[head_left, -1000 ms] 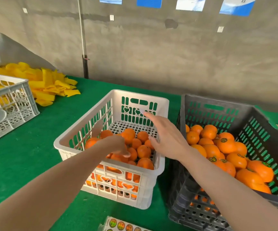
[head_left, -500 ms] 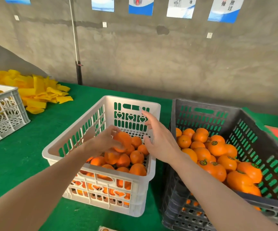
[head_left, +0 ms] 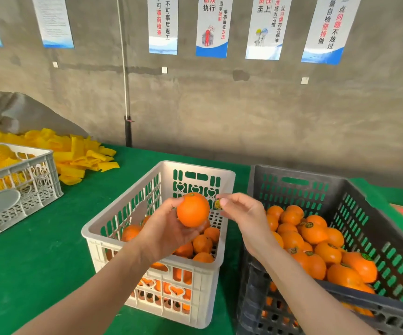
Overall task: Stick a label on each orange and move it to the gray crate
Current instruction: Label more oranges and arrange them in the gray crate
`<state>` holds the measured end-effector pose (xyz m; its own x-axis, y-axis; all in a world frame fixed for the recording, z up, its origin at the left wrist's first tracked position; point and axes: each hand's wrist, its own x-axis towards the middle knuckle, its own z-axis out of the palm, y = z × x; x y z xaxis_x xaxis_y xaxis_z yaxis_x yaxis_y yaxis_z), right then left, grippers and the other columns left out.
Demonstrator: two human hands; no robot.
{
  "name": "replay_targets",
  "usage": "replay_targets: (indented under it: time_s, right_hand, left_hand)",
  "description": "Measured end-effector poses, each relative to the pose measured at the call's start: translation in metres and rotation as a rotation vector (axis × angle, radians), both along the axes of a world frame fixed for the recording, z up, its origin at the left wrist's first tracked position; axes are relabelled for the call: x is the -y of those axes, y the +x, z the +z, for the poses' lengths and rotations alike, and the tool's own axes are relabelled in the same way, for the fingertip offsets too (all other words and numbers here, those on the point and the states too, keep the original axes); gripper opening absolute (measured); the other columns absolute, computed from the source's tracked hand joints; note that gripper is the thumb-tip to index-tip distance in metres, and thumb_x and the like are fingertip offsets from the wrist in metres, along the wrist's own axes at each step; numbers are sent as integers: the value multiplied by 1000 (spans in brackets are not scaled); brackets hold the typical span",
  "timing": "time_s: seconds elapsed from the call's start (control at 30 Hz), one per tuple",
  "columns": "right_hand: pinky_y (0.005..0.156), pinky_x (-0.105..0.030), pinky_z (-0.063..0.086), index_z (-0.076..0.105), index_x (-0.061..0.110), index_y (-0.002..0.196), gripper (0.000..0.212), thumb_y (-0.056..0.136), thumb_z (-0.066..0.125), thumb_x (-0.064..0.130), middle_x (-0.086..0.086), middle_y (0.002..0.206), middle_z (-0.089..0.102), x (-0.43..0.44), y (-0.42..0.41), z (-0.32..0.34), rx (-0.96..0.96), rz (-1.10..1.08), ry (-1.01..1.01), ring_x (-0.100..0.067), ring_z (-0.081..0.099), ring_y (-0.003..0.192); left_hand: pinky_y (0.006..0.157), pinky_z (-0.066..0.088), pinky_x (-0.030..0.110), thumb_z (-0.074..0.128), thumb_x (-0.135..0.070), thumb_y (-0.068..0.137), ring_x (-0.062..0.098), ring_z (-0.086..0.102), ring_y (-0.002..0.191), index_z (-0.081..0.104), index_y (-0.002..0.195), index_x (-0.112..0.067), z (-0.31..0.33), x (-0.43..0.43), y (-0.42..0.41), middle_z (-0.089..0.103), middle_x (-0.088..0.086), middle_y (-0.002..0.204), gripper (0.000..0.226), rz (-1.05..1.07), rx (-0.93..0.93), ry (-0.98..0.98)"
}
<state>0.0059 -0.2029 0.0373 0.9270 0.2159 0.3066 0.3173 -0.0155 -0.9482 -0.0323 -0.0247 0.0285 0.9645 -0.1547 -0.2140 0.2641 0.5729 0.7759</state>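
Left hand (head_left: pixel 169 234) cupping an orange (head_left: pixel 192 209) above the white crate (head_left: pixel 222 176), right hand (head_left: pixel 245 217) pinching a round label (head_left: pixel 217 203) just beside it, gray crate (head_left: pixel 292 174) alongside

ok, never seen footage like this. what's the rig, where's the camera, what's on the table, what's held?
No machine: these are a person's two bare hands, filmed by one wide-angle camera worn on the head, looking forward and down. The left hand holds an orange above the white crate of loose oranges. The right hand pinches a small round label beside it. On the green table, the gray crate at right holds labelled oranges; far left, another pale crate and yellow foam sleeves.
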Motion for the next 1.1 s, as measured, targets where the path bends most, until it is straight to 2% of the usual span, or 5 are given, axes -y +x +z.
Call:
replay_targets:
  time_s: [0.13, 0.3, 0.5, 0.93, 1.1]
  right_hand:
    - [82, -17, 49, 70, 17, 83, 8, 87, 66, 12, 7, 107, 68, 4, -17, -1, 38, 50, -41, -6, 61, 104]
    - [90, -31, 50, 65, 18, 77, 13, 87, 65, 10, 2, 106, 63, 18, -30, 2, 142, 29, -132, -10, 58, 105]
    - [89, -39, 49, 62, 16, 79, 10, 87, 66, 11, -2, 102, 57, 29, -45, 5, 328, -41, -295, -13, 54, 102]
    - [71, -25, 51, 49, 26, 100, 29, 80, 71, 27, 8, 96, 58, 41, -64, -2, 512, -230, -346, -3, 56, 88]
    - [80, -23, 50, 31, 39, 130, 57, 84, 64, 44, 10, 120, 53, 51, -69, -10, 369, -105, -320, 1, 53, 104]
  left_hand:
    - [92, 47, 38, 62, -37, 72, 28, 56, 101, 50, 134, -9, 7, 22, -7, 55, 21, 130, 69, 5, -27, -32]
    - [71, 54, 32, 56, -40, 88, 26, 58, 95, 47, 135, -13, 12, 42, -15, 54, 20, 133, 55, 29, -2, 17]
    - [87, 45, 36, 64, -40, 77, 26, 56, 92, 49, 132, -18, 13, 61, -23, 57, 18, 122, 60, 35, -26, 42]
    - [58, 53, 27, 55, -36, 87, 15, 66, 73, 51, 128, -16, 12, 79, -40, 62, 11, 106, 46, 24, 39, 49]
    - [92, 51, 42, 47, -36, 93, 26, 64, 100, 54, 124, -16, 10, 87, -44, 64, 17, 117, 37, -19, 92, 146]
